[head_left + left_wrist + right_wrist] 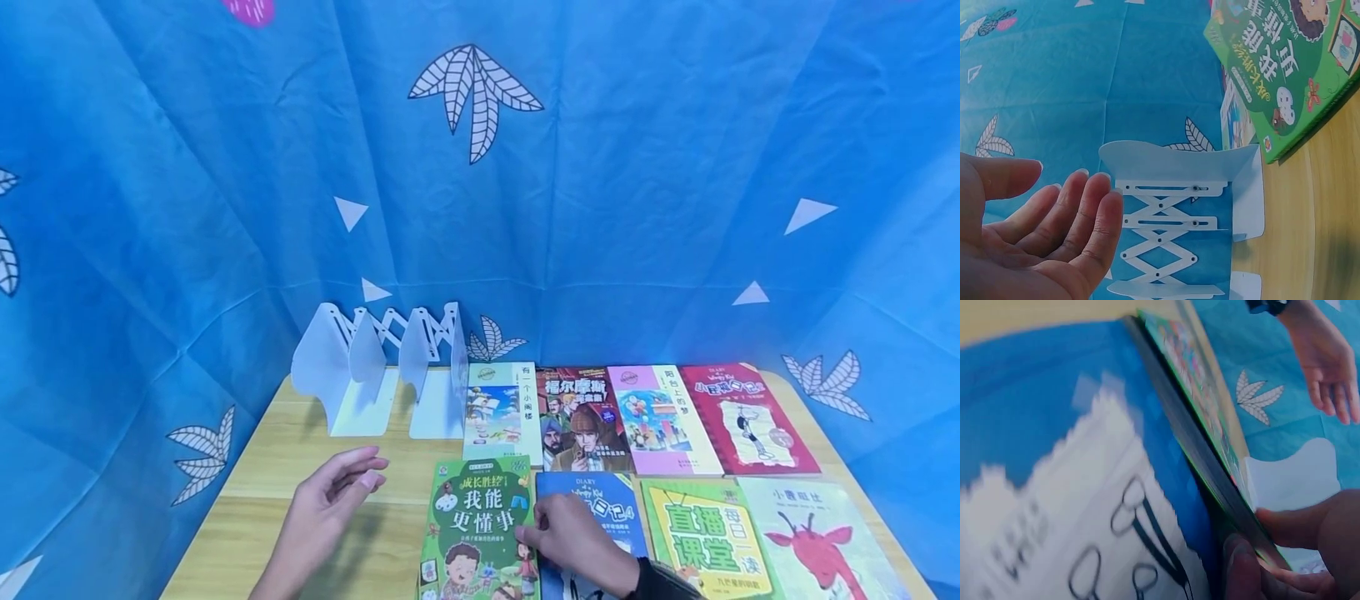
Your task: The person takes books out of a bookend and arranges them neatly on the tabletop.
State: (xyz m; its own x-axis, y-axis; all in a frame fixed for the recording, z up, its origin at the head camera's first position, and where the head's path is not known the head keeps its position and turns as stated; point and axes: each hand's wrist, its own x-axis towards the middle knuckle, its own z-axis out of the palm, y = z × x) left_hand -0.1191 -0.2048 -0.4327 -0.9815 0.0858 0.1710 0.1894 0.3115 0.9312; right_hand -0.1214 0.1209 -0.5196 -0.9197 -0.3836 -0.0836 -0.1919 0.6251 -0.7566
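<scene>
My right hand [572, 532] pinches the right edge of a green picture book [483, 500]. In the right wrist view the thumb lies on the cover of this book [1194, 381] and the fingers are at its underside, with its page edges turned toward the camera. Beneath that hand lies a blue Diary of a Wimpy Kid book [624, 508], partly covered. My left hand [330, 500] is held in the air left of the green book, fingers loosely bent and holding nothing. A white expandable bookend rack [1179, 162] stands just beyond it.
Along the back lie a cream-edged book [495, 417], a detective book [581, 425], a pink-edged book [652, 417] and a red book [750, 425]. A yellow-green book [708, 537] and a pale giraffe book [821, 533] lie front right on the wooden table [251, 492]. Blue cloth [615, 208] hangs behind.
</scene>
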